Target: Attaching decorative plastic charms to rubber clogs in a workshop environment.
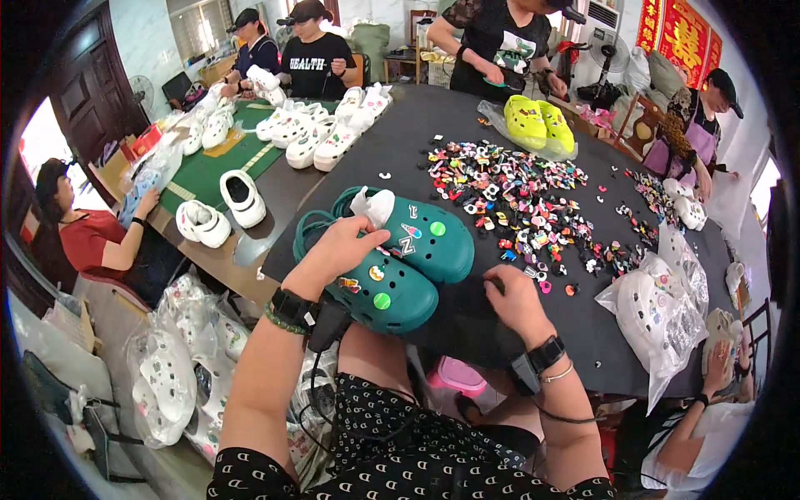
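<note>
A pair of dark green clogs lies in front of me on the black table, toes to the right. The nearer clog (398, 293) carries several small charms and a round bright-green sticker. The farther clog (442, 242) has letter and ice-cream charms, with white paper stuffed in its opening. My left hand (346, 250) is closed at the nearer clog's opening, fingertips beside a small charm; part of its grip is hidden. Just right of the toes, my right hand (515, 302) rests at the table edge, fingers loosely bent and thumb apart, with nothing visible in it.
Heaps of loose shoe charms (508, 187) spread across the black table (400, 125). Yellow clogs (537, 123) stand beyond them; bagged white clogs (654, 304) lie to the right. White clogs (242, 198) cover the left table. Bagged clogs (179, 367) fill the floor at left. Several people work around.
</note>
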The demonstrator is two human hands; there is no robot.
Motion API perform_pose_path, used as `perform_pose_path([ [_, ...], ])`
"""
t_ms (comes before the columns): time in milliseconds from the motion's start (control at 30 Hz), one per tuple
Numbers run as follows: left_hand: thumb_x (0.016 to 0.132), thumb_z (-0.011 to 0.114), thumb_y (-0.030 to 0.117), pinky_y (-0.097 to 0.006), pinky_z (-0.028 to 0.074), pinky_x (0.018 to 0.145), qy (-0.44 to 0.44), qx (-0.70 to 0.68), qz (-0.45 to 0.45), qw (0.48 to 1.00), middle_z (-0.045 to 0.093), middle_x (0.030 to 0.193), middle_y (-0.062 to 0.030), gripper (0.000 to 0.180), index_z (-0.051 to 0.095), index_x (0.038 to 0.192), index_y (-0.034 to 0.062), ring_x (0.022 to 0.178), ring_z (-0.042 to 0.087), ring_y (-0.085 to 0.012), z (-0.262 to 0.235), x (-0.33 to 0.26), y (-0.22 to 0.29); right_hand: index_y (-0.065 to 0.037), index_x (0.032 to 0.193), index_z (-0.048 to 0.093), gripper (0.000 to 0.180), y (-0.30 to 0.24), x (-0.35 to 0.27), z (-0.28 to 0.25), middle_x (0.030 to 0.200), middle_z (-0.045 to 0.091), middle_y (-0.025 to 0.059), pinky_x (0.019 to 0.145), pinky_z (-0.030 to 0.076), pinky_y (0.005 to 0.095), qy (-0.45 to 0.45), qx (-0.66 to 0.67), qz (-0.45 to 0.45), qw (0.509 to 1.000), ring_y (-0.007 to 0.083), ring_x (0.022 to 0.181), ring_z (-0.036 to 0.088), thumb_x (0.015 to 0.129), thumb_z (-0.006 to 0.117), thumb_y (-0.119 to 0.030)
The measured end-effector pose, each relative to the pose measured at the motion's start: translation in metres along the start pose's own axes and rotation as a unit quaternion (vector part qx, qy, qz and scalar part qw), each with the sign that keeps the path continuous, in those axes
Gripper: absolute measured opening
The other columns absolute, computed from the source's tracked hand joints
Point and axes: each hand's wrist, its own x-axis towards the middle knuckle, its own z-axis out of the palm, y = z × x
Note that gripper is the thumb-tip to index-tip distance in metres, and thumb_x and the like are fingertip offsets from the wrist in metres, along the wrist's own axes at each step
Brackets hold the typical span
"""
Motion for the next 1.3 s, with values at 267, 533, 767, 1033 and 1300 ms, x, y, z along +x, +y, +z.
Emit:
perform_pose_path([
  [267,0.088,0.071,0.026,-0.026,0.043,0.062,-0.001,-0.125,-0.051,0.991,0.06,0.071,-0.0011,0.028,0.066,0.082,-0.0009,0.068,0.051,-0.0084,0.011,0.002,0.005,-0.001,0.092,0.063,0.014,0.01,0.019,-0.026,0.087,0.066,0.0156,0.075,0.051,0.0414,-0.043,-0.032,0.021,0.998,0.0332,0.085,0.064,0.082,0.068,-0.009],
  [533,0.088,0.07,0.027,-0.026,0.042,0.061,0.05,-0.113,-0.056,0.991,0.059,0.071,0.0,0.03,0.065,0.084,-0.0017,0.067,0.05,-0.0074,0.021,0.0,0.015,-0.001,0.091,0.064,0.016,0.049,0.023,-0.048,0.086,0.066,0.0162,0.073,0.051,0.0413,-0.043,-0.077,0.047,0.995,0.0334,0.082,0.065,0.079,0.07,-0.009],
  [767,0.088,0.07,0.026,-0.027,0.043,0.062,0.043,-0.108,-0.071,0.991,0.061,0.074,-0.0001,0.028,0.063,0.081,0.0,0.068,0.053,-0.0068,0.023,0.007,0.008,0.0,0.091,0.064,0.021,0.063,0.022,-0.055,0.087,0.065,0.0159,0.075,0.051,0.0411,-0.089,-0.081,0.063,0.991,0.0334,0.083,0.064,0.077,0.074,-0.013],
  [1033,0.091,0.068,0.021,-0.025,0.043,0.065,0.098,-0.204,-0.09,0.97,0.06,0.077,0.0001,0.022,0.061,0.082,0.0013,0.071,0.052,-0.0071,0.039,0.025,0.007,-0.001,0.089,0.065,0.028,0.073,0.053,-0.046,0.081,0.067,0.0128,0.068,0.05,0.0383,-0.083,-0.126,0.068,0.986,0.0281,0.076,0.066,0.076,0.078,-0.022],
  [1300,0.088,0.071,0.02,-0.027,0.048,0.07,0.067,-0.134,-0.091,0.985,0.062,0.087,-0.0056,0.027,0.059,0.096,-0.0029,0.079,0.057,-0.0108,0.031,0.013,0.017,-0.003,0.087,0.063,0.026,0.076,0.051,-0.012,0.087,0.063,0.016,0.078,0.049,0.0445,-0.031,-0.172,0.072,0.982,0.0356,0.089,0.062,0.073,0.078,-0.019],
])
